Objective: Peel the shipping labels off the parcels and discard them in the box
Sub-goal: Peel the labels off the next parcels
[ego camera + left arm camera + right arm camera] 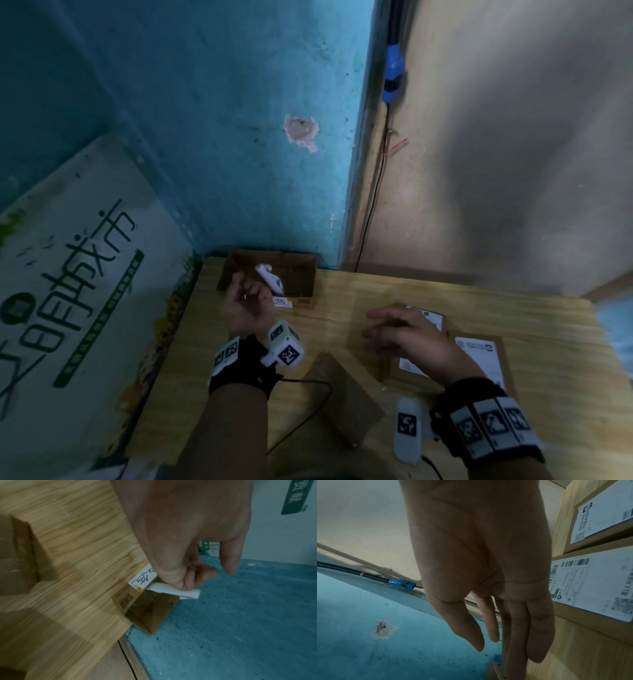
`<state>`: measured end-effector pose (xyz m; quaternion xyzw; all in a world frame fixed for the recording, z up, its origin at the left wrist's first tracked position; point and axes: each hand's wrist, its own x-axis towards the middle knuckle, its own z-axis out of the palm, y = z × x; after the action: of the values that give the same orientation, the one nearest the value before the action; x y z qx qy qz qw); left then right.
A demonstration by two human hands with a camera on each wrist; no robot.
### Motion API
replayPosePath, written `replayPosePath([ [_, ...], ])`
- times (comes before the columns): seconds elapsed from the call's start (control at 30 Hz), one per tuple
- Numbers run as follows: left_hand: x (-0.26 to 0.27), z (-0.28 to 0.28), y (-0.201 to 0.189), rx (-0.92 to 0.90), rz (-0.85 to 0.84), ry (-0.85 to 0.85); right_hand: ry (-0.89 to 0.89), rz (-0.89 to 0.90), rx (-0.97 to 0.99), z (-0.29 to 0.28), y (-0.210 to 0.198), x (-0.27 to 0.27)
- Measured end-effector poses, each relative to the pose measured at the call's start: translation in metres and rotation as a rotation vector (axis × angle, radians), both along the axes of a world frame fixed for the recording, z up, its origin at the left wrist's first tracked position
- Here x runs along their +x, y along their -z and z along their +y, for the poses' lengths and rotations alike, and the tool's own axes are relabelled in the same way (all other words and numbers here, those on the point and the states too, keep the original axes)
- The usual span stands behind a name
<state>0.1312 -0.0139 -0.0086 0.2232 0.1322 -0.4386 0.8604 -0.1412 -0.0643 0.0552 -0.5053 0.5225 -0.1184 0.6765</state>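
An open brown cardboard box (301,274) sits at the table's back edge against the blue wall. My left hand (246,301) hovers at its near left corner with fingers curled. A crumpled white peeled label (270,279) hangs from those fingertips over the box; in the left wrist view the label (181,593) meets the curled fingers (187,580), with the thumb held apart. My right hand (404,334) hovers flat with straight fingers over brown parcels that carry white shipping labels (479,356). Two of those labels (590,588) show beside the right hand (488,574).
A bare brown parcel (346,394) lies tilted at the table's middle front. A thin cable (308,387) runs across the wooden table (342,291). A large printed board (68,274) leans at the left. A black cable (373,205) hangs in the wall corner.
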Motion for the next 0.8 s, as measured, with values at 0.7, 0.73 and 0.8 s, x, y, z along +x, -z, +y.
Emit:
replayPosePath([
  [0.7, -0.127, -0.036, -0.02, 0.44, -0.565, 0.916, 0.307, 0.22, -0.097, -0.011, 0.01, -0.064],
  [0.73, -0.139, -0.036, -0.019, 0.486, -0.639, 0.964, 0.32, 0.216, -0.11, -0.01, 0.011, -0.067],
  [0.8, -0.16, -0.035, -0.017, 0.564, -0.768, 1.016, 0.327, 0.224, -0.125, -0.01, 0.014, -0.073],
])
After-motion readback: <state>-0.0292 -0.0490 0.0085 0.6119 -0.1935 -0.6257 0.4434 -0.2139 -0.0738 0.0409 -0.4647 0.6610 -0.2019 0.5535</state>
